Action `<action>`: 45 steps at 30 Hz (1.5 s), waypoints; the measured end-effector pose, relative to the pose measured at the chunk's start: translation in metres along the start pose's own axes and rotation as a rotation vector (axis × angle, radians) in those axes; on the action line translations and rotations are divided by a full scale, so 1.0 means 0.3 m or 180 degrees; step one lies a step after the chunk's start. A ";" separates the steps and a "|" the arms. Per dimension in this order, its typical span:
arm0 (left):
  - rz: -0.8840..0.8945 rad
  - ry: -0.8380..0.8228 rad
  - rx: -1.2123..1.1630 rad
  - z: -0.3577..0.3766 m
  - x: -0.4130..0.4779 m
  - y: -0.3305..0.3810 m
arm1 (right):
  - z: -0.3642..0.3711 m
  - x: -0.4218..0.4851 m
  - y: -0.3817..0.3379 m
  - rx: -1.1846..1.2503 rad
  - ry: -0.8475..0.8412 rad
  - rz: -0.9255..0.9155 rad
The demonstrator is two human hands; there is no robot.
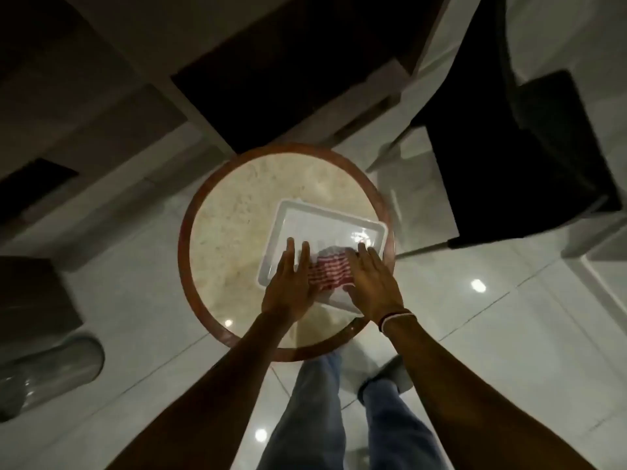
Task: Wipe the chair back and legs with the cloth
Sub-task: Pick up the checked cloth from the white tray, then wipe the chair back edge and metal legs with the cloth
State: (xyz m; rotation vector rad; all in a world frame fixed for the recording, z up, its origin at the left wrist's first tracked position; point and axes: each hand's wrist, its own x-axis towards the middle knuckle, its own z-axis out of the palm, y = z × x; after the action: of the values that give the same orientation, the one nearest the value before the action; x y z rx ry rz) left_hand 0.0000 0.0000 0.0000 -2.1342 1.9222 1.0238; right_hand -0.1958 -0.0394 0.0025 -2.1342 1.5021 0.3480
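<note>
A red-and-white striped cloth (329,271) lies folded in a shallow white tray (325,218) on a small round table (237,212). My left hand (291,283) rests flat on the cloth's left edge, fingers extended. My right hand (371,279) lies flat on its right edge, fingers also stretched out. Neither hand has closed around the cloth. A dark chair (515,157) stands to the right of the table, its seat and back in shadow, with pale legs (390,157) showing beneath.
The round table has a reddish wooden rim (185,239) and a pale stone top. Glossy white floor tiles (475,317) surround it. A dark table or cabinet (288,72) stands behind. A glass jar (51,371) lies at lower left. My jeans-clad legs (315,412) are below.
</note>
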 end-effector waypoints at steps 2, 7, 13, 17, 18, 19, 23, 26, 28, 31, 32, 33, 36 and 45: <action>-0.0059 -0.0024 -0.0041 0.059 0.056 -0.006 | 0.060 0.057 0.037 0.0062 0.0103 0.0018; -0.0249 -0.0298 0.0011 0.138 0.186 0.011 | 0.132 0.183 0.061 0.0255 -0.0291 0.0161; -0.0442 -0.0246 -0.0202 0.167 0.247 0.007 | 0.148 0.255 0.056 0.0042 -0.0413 0.0120; -0.0494 -0.0161 -0.0304 0.135 0.251 0.014 | 0.101 0.232 0.079 0.0922 -0.0277 0.0187; -0.0511 -0.0038 -0.0549 0.120 0.244 0.023 | 0.076 0.214 0.092 0.1311 -0.0170 0.0257; -0.0588 0.0087 -0.0945 0.106 0.235 0.036 | 0.054 0.191 0.109 0.1696 -0.0039 0.0338; -0.0688 0.0017 -0.2343 0.056 0.198 0.140 | -0.018 0.061 0.252 0.2632 0.0360 0.0537; -0.0316 -0.0437 -0.2616 0.045 0.177 0.294 | -0.030 -0.036 0.395 0.2725 0.0442 0.0854; -0.0155 -0.0671 -0.2592 0.072 0.187 0.410 | -0.017 -0.099 0.502 0.2813 0.0511 0.1081; -0.0196 -0.1135 -0.2689 0.152 0.203 0.600 | -0.001 -0.194 0.670 0.3274 0.0499 0.1321; -0.0244 -0.1299 -0.2718 0.174 0.209 0.666 | 0.002 -0.222 0.732 0.3318 0.0533 0.1322; -0.0225 -0.1370 -0.2648 0.198 0.219 0.729 | -0.002 -0.249 0.795 0.3280 0.0536 0.1322; 0.0178 -0.1339 -0.2096 0.276 0.251 0.896 | -0.035 -0.325 0.987 0.3317 0.0342 0.1418; 0.0061 -0.1415 -0.1810 0.476 0.370 1.359 | -0.081 -0.422 1.383 0.2577 0.0331 0.1460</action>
State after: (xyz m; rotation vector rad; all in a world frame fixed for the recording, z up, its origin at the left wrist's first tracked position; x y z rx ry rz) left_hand -0.4322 -0.1073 -0.0226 -1.8686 1.5642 2.0377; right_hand -0.6292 -0.0602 -0.0216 -1.1891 1.7821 -0.2080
